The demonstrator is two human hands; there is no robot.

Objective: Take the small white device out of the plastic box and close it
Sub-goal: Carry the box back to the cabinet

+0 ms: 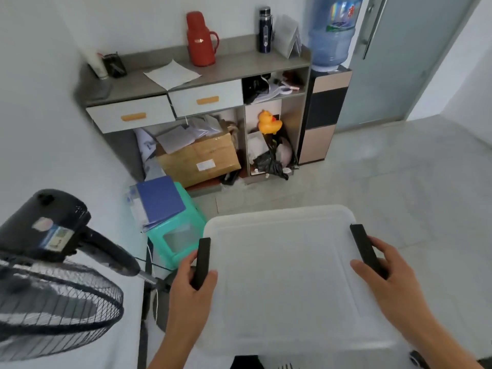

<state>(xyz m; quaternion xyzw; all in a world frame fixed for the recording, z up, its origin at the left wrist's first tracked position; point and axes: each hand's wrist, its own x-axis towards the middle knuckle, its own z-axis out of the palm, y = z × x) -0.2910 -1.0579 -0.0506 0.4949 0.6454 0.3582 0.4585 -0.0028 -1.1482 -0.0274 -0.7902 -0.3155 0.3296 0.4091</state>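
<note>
A large translucent white plastic box (pixel 282 275) fills the lower middle of the view, its lid lying flat on top. A black latch handle sits on each side of the lid. My left hand (pixel 190 286) grips the left black latch (pixel 203 259). My right hand (pixel 386 278) grips the right black latch (pixel 366 249). The lid hides the inside of the box, and no small white device shows.
A black standing fan (pixel 53 265) is at the left. A green plastic stool (pixel 178 243) with a blue folder (pixel 159 199) stands beyond the box. A grey cabinet (pixel 197 83) with drawers, a cardboard carton and a red thermos lines the far wall. A water dispenser (pixel 324 113) is at its right.
</note>
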